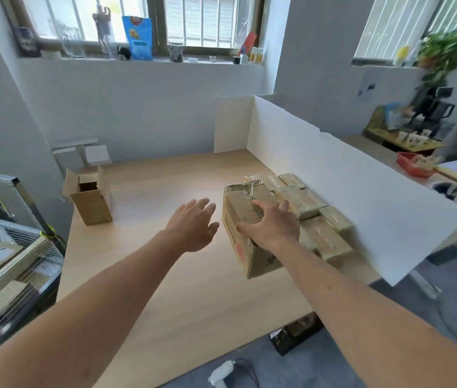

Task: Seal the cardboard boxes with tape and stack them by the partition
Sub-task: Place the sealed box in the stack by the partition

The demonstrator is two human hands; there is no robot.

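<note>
A taped cardboard box [245, 208] stands on the wooden table [165, 275], right of centre, beside several sealed boxes [305, 203] lying along the white partition [347, 186]. My right hand [272, 224] rests spread on top of the taped box, fingers straight. To the left of that box my left hand [193, 224] hovers over the table with its fingers spread, touching nothing. An unsealed cardboard box [90, 197] with its flaps up stands at the table's far left.
A wire cart [11, 261] holding flat cardboard stands left of the table. The window sill [137, 58] behind carries bottles and a blue bag. A red basket [415, 163] and a plant [445, 51] sit beyond the partition. A white device [221, 373] lies on the floor.
</note>
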